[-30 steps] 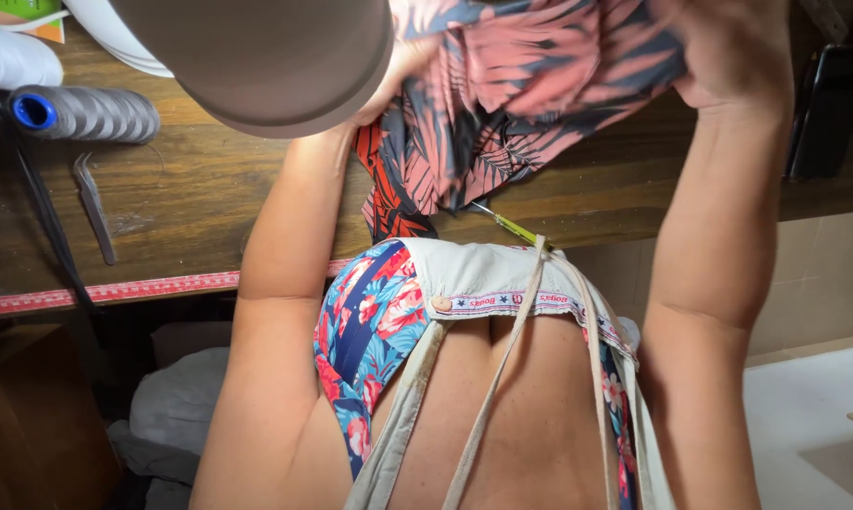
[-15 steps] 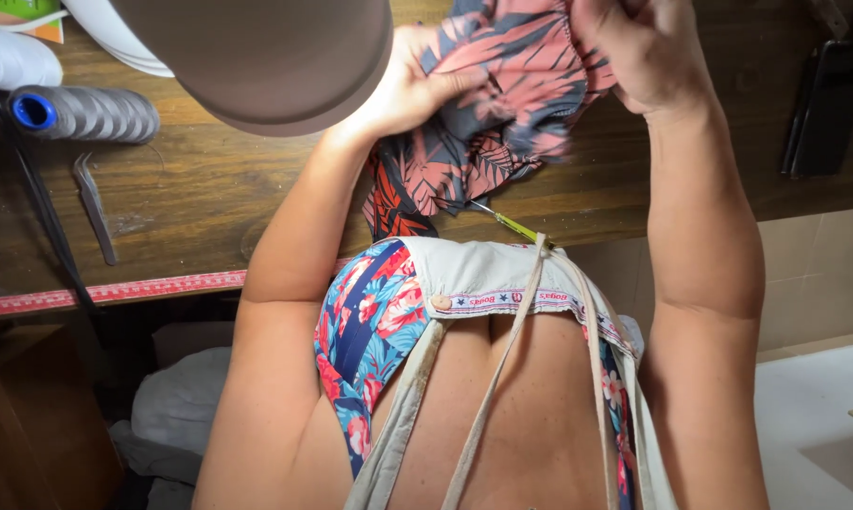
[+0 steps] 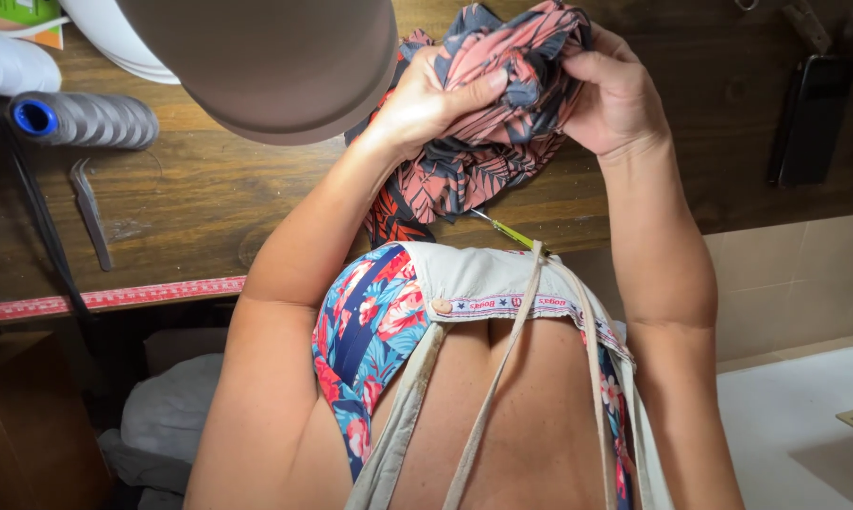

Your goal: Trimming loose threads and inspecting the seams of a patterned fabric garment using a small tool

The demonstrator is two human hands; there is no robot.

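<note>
Nearest, a yellow-green tool pokes out below the bunched leaf-print fabric, held just over the wooden tabletop. Left hand and right hand each have their grip pinching the folds; best gather evenly, keeping the edge in sight.

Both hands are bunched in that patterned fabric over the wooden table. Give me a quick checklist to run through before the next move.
1. Left hand gripping the leaf-print fabric: ok, fingers curl over the bunch.
2. Right hand gripping the same fabric: ok, it clasps the right side.
3. Fabric free of the yellow-green tool at the table edge: cannot tell, the hanging fabric ends close to its tip.
4. Grey thread spool away from the hands: ok, it lies far left on the wooden table.
5. Metal tweezers out of the way: ok, below the spool.
6. Seam or edge being handled: cannot tell, folds hide it.
</note>
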